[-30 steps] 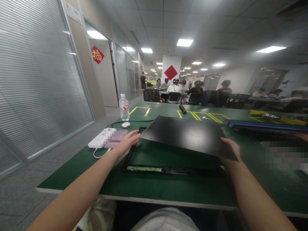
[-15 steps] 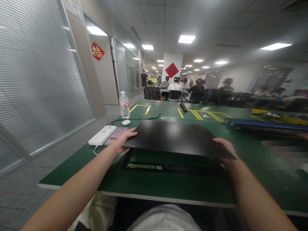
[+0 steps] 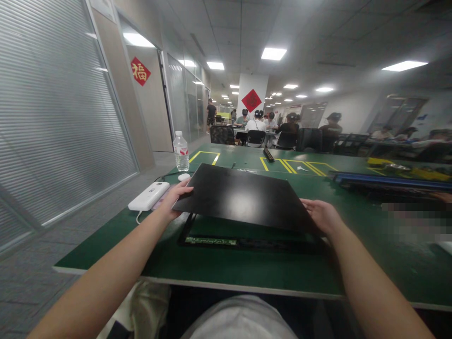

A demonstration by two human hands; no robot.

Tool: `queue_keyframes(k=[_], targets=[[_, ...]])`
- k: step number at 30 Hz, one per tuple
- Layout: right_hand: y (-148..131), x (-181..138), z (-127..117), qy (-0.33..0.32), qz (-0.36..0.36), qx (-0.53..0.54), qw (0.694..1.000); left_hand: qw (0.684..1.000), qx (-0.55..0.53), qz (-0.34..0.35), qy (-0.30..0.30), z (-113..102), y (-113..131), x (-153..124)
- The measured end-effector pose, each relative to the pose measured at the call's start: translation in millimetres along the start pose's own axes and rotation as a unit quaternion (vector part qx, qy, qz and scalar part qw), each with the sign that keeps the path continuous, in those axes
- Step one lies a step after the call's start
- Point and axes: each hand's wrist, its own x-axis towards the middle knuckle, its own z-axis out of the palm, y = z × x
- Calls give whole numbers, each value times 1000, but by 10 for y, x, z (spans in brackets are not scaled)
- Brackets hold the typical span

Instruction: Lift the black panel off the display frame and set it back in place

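Both hands hold a thin black panel (image 3: 243, 193) a little above the green table (image 3: 247, 268). My left hand (image 3: 174, 200) grips its near left corner, thumb on top. My right hand (image 3: 321, 214) grips the near right edge. Under the panel lies a black frame (image 3: 219, 242) with a green circuit strip along its near side. The panel tilts with its far edge lower and hides most of the frame.
A white power bank (image 3: 148, 197), a phone partly hidden by my left hand, a white mouse (image 3: 183, 177) and a water bottle (image 3: 181, 151) stand to the left. A long blue-edged panel (image 3: 388, 181) lies at right. Seated people work at tables behind.
The panel has swung from the right toward the left over the frame. Both hands moved left with it and stay closed on its edges.
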Motion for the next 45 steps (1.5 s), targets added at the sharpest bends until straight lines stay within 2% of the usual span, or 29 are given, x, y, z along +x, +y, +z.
queue_keyframes(k=[9,16,24,28,31,45], targets=[[-18,-11,-31,92,-36,-48,994,1000,-2,-10,7,-29,-63,27],[-20,-26,-24,158,-89,-131,975,1000,25,-17,-6,-19,-125,29],[39,53,-48,176,-70,-159,969,999,42,-14,-26,-43,-198,64],[37,56,-45,187,-59,-167,966,998,59,-29,-8,-24,-215,46],[33,52,-46,197,-66,-173,963,997,73,-41,7,8,-223,16],[39,46,-97,215,-99,-204,950,990,128,-59,11,56,-221,-18]])
